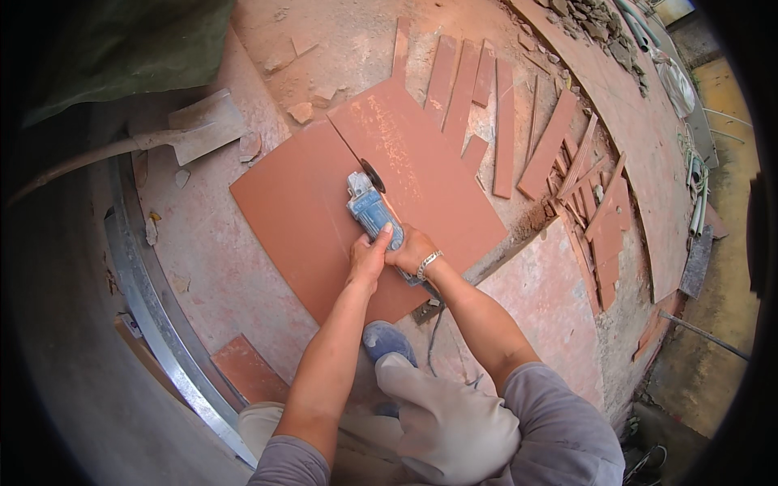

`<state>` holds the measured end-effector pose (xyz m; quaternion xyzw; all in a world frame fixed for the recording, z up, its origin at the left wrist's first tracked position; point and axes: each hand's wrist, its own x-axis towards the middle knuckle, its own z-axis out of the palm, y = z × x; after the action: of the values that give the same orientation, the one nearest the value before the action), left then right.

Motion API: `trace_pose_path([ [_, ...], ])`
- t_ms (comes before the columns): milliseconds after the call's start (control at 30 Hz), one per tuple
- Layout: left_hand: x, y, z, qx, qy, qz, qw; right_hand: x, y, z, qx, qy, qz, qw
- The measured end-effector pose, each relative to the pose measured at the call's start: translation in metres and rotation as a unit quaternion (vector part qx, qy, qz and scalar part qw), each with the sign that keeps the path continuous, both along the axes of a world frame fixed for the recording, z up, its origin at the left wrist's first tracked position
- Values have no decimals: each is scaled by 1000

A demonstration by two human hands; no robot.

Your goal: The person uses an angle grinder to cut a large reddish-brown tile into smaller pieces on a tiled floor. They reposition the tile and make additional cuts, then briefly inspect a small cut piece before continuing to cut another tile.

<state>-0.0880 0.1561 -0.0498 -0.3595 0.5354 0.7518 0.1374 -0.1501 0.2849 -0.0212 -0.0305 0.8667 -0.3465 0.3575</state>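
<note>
Both my hands are closed round a blue angle grinder [374, 217]. My left hand [369, 257] grips the left side of its body, with the thumb along the top. Around the rear and right side wraps my right hand [413, 245], a metal bracelet on its wrist. The dark cutting disc [373, 176] stands on edge at the tool's head, on a large reddish-brown tile [300, 215]. A thin dark cut line runs from the disc to the tile's far edge. The grinder's cable [438, 332] trails down by my right forearm.
Cut tile strips [504, 130] lie scattered beyond and to the right. A shovel [203, 130] rests at the far left. A curved-looking metal channel [174, 348] runs along the left. My blue shoe [389, 342] touches the tile's near edge. Rubble [604, 32] is heaped far right.
</note>
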Motion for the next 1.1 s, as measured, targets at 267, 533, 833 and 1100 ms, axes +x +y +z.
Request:
trace_pose_path([
  [267, 0, 0, 0, -4, 6, 1, 1000, -1, 0, 8, -9, -16, -5, 1000],
  [533, 2, 2, -5, -3, 9, 7, 1000, 2, 1, 5, -14, 3, 0, 1000],
  [833, 13, 11, 2, 7, 6, 3, 1000, 13, 13, 0, -20, 12, 9, 1000],
  [1100, 14, 13, 3, -9, -7, -1, 1000, 17, 13, -3, -23, 20, -6, 1000],
])
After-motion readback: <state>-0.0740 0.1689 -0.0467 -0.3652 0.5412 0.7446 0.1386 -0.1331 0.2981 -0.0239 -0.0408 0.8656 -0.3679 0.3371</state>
